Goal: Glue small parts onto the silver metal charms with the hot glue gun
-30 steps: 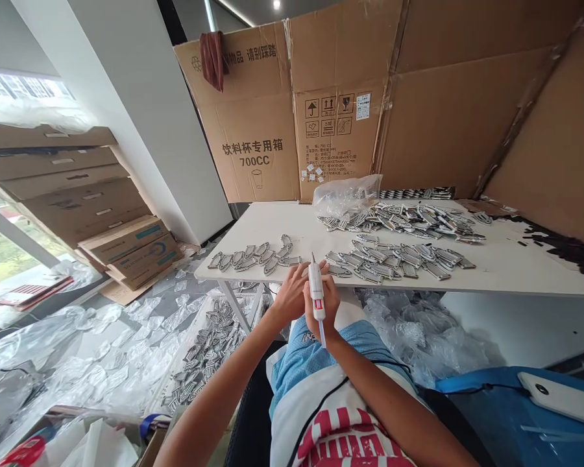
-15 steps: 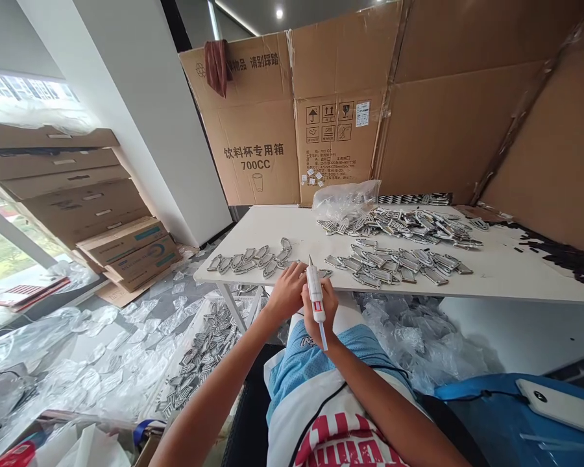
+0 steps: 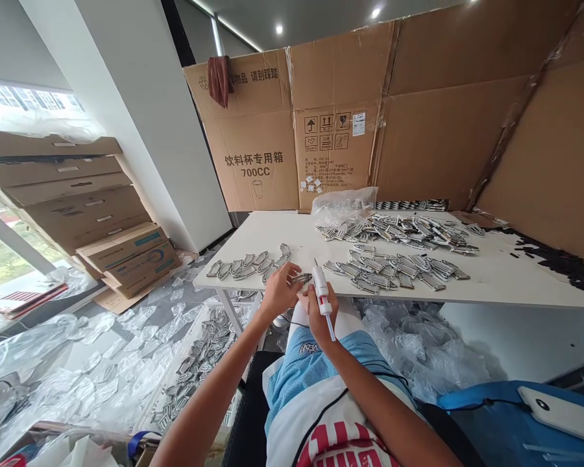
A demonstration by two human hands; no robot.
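My right hand [image 3: 316,311] is wrapped round a white glue gun [image 3: 323,292], whose nozzle points up and away from me and whose clear glue stick pokes out at the back. Just left of it, at the table's near edge, my left hand [image 3: 281,290] has its fingers bent round the left end of a small grey frame-shaped piece [image 3: 302,277]. Part of that piece is hidden by the fingers. A loose row of similar grey pieces [image 3: 246,264] lies beyond my left hand. To the right of the glue gun spreads a bigger group of them [image 3: 399,267].
Behind lies a larger heap of grey pieces [image 3: 409,230] beside a clear plastic bag [image 3: 343,204]. Black strips [image 3: 564,259] are scattered at the table's right end. Cardboard walls [image 3: 340,155] close off the back. Plastic wrap [image 3: 78,370] covers the floor at left.
My left hand has drawn slightly away from the right and now has a grey piece at its fingertips. The glue gun has shifted a little right and down.
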